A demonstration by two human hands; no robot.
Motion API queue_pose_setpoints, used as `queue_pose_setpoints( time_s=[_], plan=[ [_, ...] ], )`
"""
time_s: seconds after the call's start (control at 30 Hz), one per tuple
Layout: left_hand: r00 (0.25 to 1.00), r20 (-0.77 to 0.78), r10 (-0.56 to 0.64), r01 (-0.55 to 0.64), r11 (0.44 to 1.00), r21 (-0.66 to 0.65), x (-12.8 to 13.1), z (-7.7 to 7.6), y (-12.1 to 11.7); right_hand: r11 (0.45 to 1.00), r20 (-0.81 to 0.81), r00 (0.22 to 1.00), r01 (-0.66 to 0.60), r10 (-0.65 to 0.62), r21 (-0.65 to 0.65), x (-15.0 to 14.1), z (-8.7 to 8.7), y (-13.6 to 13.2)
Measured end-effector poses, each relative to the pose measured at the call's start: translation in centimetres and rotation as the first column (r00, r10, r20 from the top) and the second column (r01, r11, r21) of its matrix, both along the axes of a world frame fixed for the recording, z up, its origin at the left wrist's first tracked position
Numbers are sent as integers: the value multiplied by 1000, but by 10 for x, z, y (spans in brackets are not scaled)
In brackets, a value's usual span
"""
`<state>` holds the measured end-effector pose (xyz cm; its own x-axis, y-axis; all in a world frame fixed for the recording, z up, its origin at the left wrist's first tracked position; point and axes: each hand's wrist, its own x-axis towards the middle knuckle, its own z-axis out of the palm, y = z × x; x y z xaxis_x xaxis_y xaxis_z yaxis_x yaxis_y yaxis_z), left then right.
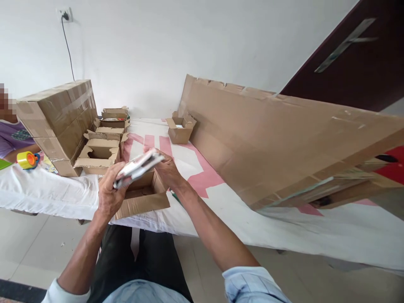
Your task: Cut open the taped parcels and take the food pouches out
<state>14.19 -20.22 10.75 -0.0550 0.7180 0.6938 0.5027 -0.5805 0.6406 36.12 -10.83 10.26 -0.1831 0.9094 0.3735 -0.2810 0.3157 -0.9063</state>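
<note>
Between my two hands is a flat, whitish stack (137,167), blurred, that looks like booklets or thin packets. My left hand (110,189) grips its near left end, thumb on the side. Around the far right end my right hand (166,168) is closed. Directly below the stack stands an open cardboard box (145,206) at the table's front edge. Its inside is partly hidden by my hands and the stack; the part of its floor that shows is bare cardboard.
Several open cardboard boxes (97,158) line up at left beside stacked taped cartons (63,122). A small open box (180,129) sits near the wall. A large cardboard sheet (268,139) leans across the right. A yellow tape roll (27,160) lies near another person (19,139) at far left.
</note>
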Motion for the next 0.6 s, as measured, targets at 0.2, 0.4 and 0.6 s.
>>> queue_pose_setpoints(
  time_s=[0.2, 0.4, 0.6],
  plan=[
    [960, -249, 125, -97, 988, 123, -11, -17, 6, 949, -26, 975, -220, 220, -225, -4, 12, -36],
    [922, -349, 166, -121, 982, 147, -13, -31, 11, 925, -200, 952, -279, 232, -256, -6, 7, -58],
    [944, -314, 105, -61, 988, 145, -12, -26, 10, 941, -237, 966, -170, 100, -292, -6, 3, -53]
  ],
)
